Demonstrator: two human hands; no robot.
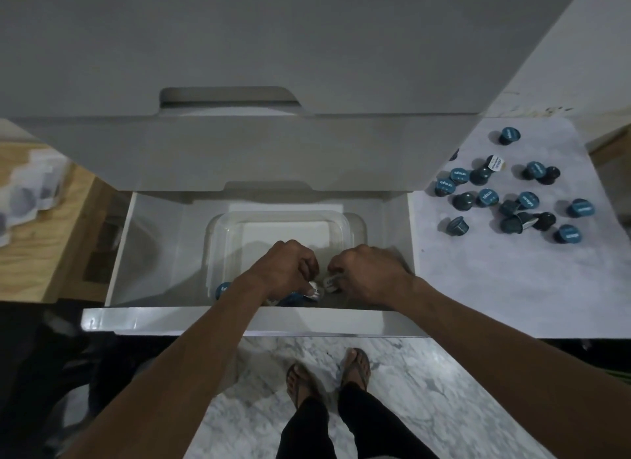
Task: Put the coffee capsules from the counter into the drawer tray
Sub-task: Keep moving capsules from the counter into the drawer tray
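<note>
Both hands down in the clear tray (218, 240), lower centre of frame. Left hand (286, 271) fingers curled round a capsule with silver foil (314, 292). Right hand (367, 274) fingers curled on a white-labelled capsule (331, 282). A blue capsule (223, 289) lies in the tray at its near left corner, more partly hidden under the left wrist. Tray sits inside the open white drawer (239, 322). Loose blue capsules (512, 199) scattered on the white counter (495, 288), right side of frame.

The floor (426, 390) is grey and white marble. Big grey cupboard doors (273, 32) stand above. A wooden top (37, 253) sits at the left. The light is dim.
</note>
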